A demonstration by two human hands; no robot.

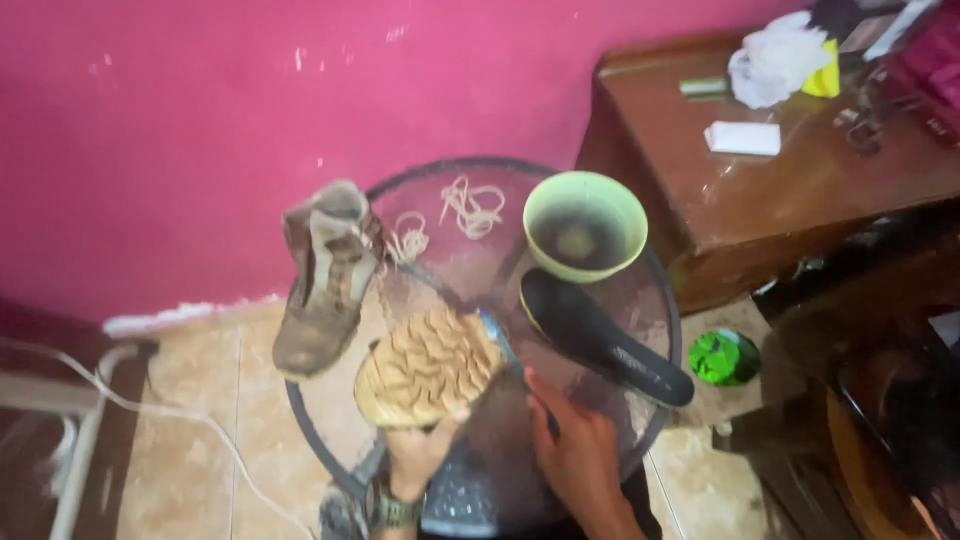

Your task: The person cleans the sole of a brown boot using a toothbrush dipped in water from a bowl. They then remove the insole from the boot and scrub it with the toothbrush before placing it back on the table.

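Note:
My left hand holds a boot sole-up, its tan lugged sole facing me above a round glass table. My right hand grips a blue-handled brush whose head touches the sole's right edge. A second worn brown boot stands on the table's left rim, toe pointing toward me. A black insole lies on the right side of the glass. Loose tan laces lie at the far side.
A green bowl with dark liquid sits on the table's far right. A brown wooden cabinet with papers and a white bag stands to the right. A green object lies on the tiled floor. A pink wall is behind.

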